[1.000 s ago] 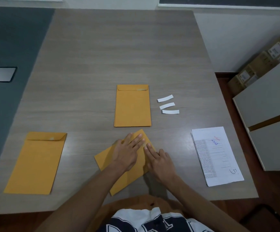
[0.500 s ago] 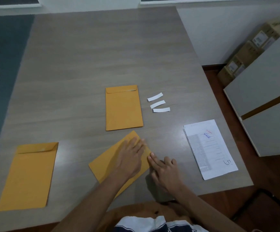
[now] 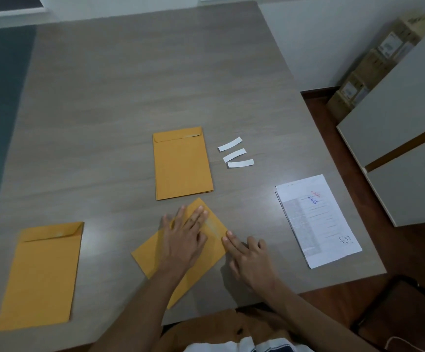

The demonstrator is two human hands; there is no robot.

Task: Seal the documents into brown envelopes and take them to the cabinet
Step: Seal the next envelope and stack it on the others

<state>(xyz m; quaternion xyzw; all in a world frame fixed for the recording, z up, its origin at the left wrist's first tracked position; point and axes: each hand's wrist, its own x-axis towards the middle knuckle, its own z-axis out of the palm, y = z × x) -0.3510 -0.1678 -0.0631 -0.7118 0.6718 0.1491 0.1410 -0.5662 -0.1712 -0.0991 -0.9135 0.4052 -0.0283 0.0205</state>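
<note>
On the grey wood-grain desk [image 3: 130, 97], a brown envelope [image 3: 155, 252] lies at a slant near the front edge, its flap end pointing away and to the right. The left hand [image 3: 183, 237] lies flat on it with fingers straight and spread, pressing the envelope down and gripping nothing. The right hand [image 3: 249, 257] rests just beside the envelope's right edge, its extended fingertips [image 3: 228, 236] touching the flap end where a pale strip shows; its other fingers are loosely bent and hold nothing. Just beyond lies a small stack of envelopes [image 3: 182, 165], flap side up. Another envelope [image 3: 41, 278] lies well apart at the left of the desk. Three white paper strips [image 3: 234, 153] sit to the right of the stack, and a pile of printed documents [image 3: 318, 219] lies near the right edge.
</note>
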